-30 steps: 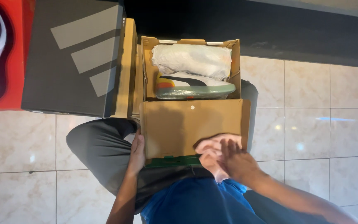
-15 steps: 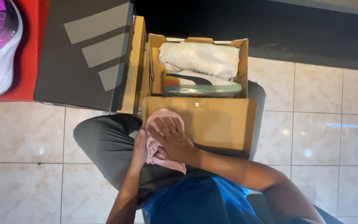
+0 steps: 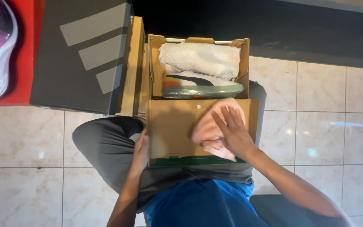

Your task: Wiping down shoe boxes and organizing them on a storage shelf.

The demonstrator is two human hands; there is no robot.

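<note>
The person wears a bright blue shirt (image 3: pixel 202 206) and dark grey trousers (image 3: pixel 106 147), both below the box (image 3: pixel 177 130); forearms are bare, without sleeves.

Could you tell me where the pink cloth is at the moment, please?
In the head view, the pink cloth lies under the right hand on the brown cardboard lid flap, just below the shoe in the open box.

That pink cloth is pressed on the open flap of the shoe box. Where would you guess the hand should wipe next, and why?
Probably a sweep toward the person's left, across the bare half of the cardboard flap. The right hand presses the pink cloth on the flap's right half, while the left hand grips the flap's left edge, steadying the box. The shoe lies apart inside it.
</note>
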